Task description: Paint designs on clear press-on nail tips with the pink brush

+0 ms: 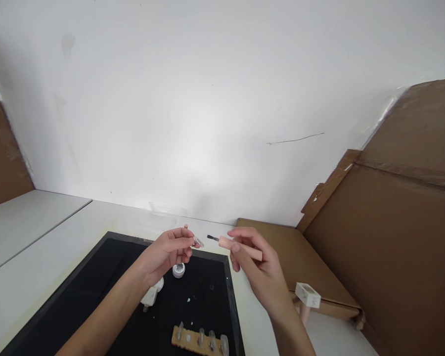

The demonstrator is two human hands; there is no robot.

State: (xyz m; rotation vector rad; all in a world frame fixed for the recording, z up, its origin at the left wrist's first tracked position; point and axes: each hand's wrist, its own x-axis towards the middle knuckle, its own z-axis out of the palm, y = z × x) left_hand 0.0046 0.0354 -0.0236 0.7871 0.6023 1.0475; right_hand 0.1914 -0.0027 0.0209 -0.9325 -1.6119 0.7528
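Note:
In the head view, my left hand (176, 245) pinches a small clear nail-shaped piece (198, 242) at its fingertips. A thin stick with a pinkish end (186, 227) shows just behind those fingers. My right hand (257, 259) is closed around a pink-handled brush (241, 246). The dark bristle tip (212, 238) points left, a short gap away from the clear piece. Below, a tan strip (193, 342) bears several upright clear nail-shaped pieces (212, 340) at the front of the black mat (203, 296).
A round white jar (178, 270) and a white bottle (149, 296) lie on the mat near my left forearm. Right of my right forearm stands a white block (308, 295) on a pink stem. Brown cardboard (393, 247) borders the right side, before a white wall (207, 99).

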